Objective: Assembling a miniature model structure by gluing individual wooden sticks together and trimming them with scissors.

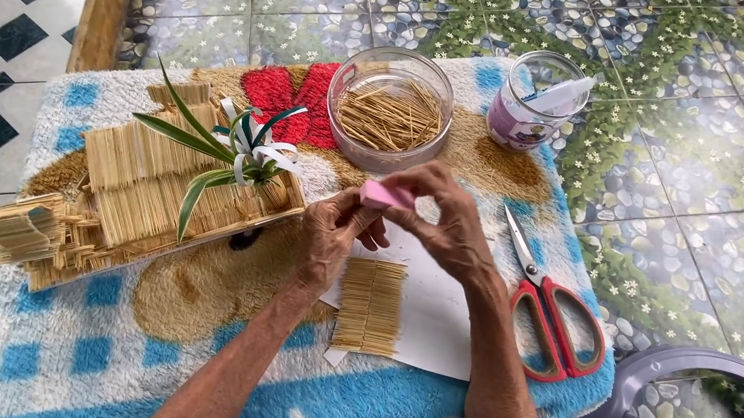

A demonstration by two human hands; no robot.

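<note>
Head view, looking down on a low counter (42,358) draped with a blue-checked towel printed with a red flower. Both hands meet above the middle: left hand (331,237) and right hand (451,223) pinch a small flat pink piece (385,195) between fingertips, fingers closed narrow around it; what it is made of I cannot tell. Directly beneath lies a white paper sheet (434,316) carrying a flat panel of toothpicks (370,305) laid side by side. Behind the hands stands a clear round bowl (389,107) of loose toothpicks, and to its right a clear jar (531,106) with a white glue tube (564,95) leaning in it. Red-handled scissors (548,316) lie closed near the right forearm, by the counter's edge. At left, a toothpick model house (148,182) with a white artificial flower (242,151) and long green leaves. Risks, as I judge them: the pink piece is small and could slip onto the panel and knock its sticks askew; an elbow could nudge the scissors off the edge; the soft towel may let the bowl tip.
</note>
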